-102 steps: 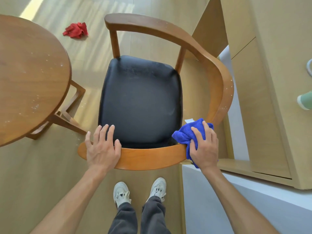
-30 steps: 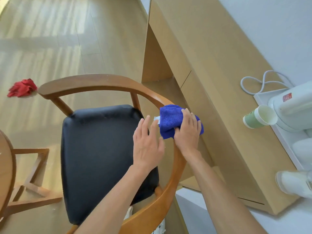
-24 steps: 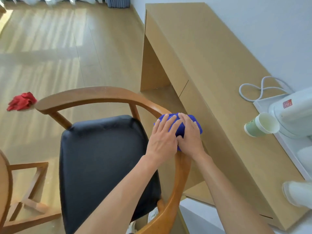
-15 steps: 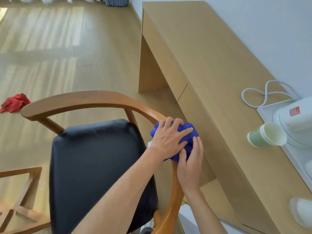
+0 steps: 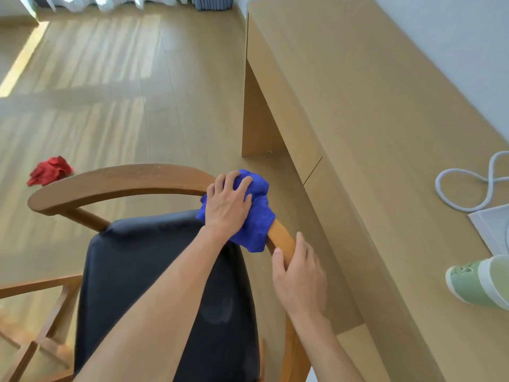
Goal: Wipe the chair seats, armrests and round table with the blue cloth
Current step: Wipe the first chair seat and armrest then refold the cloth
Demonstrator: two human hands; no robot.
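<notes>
A wooden chair with a curved armrest (image 5: pixel 115 183) and a black seat (image 5: pixel 154 271) fills the lower middle. The blue cloth (image 5: pixel 257 216) is bunched over the bend of the armrest on the right side. My left hand (image 5: pixel 227 205) lies on top of the cloth, its fingers curled round it. My right hand (image 5: pixel 298 274) grips the bare armrest just below the cloth, thumb on the inner side. The round table's top is out of view; only its wooden legs (image 5: pixel 35 304) show at lower left.
A long light-wood desk (image 5: pixel 371 133) stands close on the right of the chair, with a green cup (image 5: pixel 479 282), a white cable (image 5: pixel 462 186) and a white tray (image 5: pixel 493 230) on it. A red cloth (image 5: pixel 49 170) lies on the wooden floor at left.
The blue cloth passed from my right hand to my left hand. My right hand slid down the armrest and now grips the bare wood. The cloth moved further up round the bend.
</notes>
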